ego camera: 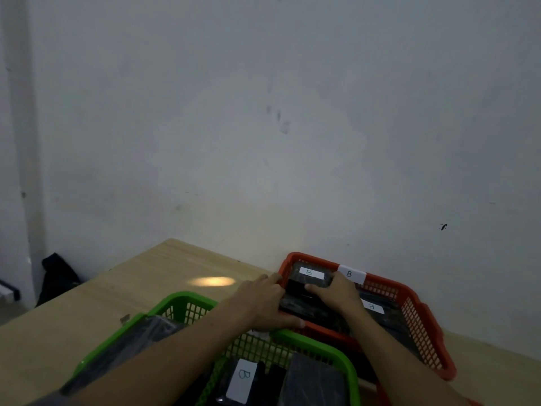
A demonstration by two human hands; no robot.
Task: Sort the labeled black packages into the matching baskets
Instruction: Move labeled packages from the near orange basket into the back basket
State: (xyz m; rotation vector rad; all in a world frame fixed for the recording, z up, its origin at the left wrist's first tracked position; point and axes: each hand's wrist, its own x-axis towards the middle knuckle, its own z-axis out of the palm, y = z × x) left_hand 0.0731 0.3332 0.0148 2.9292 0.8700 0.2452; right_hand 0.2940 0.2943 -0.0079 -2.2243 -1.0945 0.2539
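Observation:
An orange basket (415, 312) with a white "B" tag (351, 273) stands against the wall. Black packages lie inside it; the far one carries a "B" label (311, 272). My left hand (263, 303) grips the left side of a black package (295, 303) at the basket's left rim. My right hand (336, 293) holds the same package from the right, fingers curled over its top. Another labelled package (373, 307) lies to the right. A green basket (181, 303) in front holds black packages, one labelled "B" (243, 379).
The baskets stand on a light wooden table (117, 294) pushed against a grey wall. A bright light spot (212, 281) falls on the tabletop left of the orange basket. A dark bag (57, 276) lies on the floor at the far left.

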